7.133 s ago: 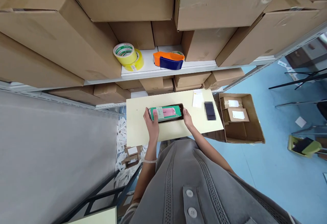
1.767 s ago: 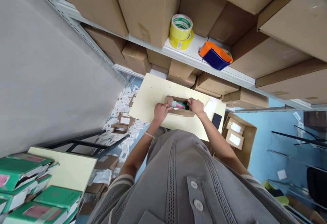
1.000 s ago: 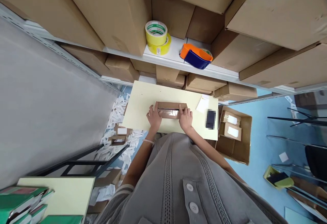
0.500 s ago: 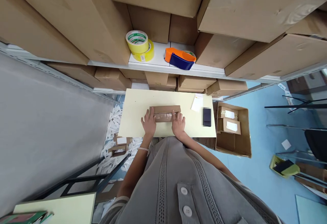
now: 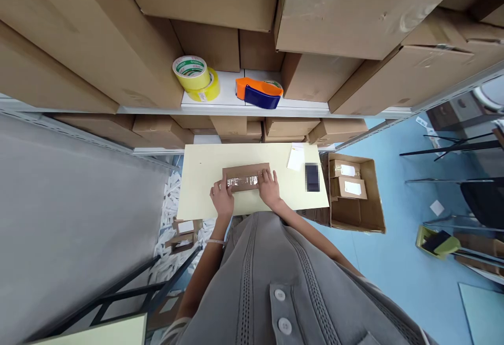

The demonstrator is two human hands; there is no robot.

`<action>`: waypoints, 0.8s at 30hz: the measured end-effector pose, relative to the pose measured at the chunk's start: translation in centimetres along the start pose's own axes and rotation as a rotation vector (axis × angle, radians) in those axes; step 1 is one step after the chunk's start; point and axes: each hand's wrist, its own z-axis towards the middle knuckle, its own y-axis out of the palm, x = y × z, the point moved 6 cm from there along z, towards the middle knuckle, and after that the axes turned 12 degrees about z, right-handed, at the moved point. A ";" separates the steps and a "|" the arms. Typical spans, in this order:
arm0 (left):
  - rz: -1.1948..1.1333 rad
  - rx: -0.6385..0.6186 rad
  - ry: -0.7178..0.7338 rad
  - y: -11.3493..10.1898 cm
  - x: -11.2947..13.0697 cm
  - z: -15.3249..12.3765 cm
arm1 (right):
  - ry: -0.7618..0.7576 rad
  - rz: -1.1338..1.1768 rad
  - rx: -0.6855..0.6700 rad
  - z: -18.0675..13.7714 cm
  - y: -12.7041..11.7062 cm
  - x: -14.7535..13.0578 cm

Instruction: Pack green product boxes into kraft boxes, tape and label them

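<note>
A small flat cardboard box (image 5: pixel 246 169) lies on the pale yellow table, slightly tilted in the view. A shiny strip of clear packing tape (image 5: pixel 243 181) runs along its length. At the box's left end, my left hand (image 5: pixel 222 198) grips the edge with fingers bent and thumb side against the cardboard. My right hand (image 5: pixel 269 189) holds the right end, its fingers resting over the corner and the end of the tape. The undersides of the fingers are hidden.
On the table's right are a white paper (image 5: pixel 295 156) and a dark blurred-out phone-like object (image 5: pixel 312 177). Yellow tape rolls (image 5: pixel 196 78) and an orange-and-blue tape dispenser (image 5: pixel 259 93) sit on the shelf. An open carton (image 5: pixel 377 192) with small boxes stands to the right.
My left hand has slid down toward the box's near left corner, its fingers more bent. My right fingers have drawn together over the right end. The box has turned slightly, showing more tape.
</note>
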 end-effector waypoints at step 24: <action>-0.195 0.027 -0.226 0.0 -2.0 0.6 | -0.001 0.138 0.099 2.3 -0.5 2.0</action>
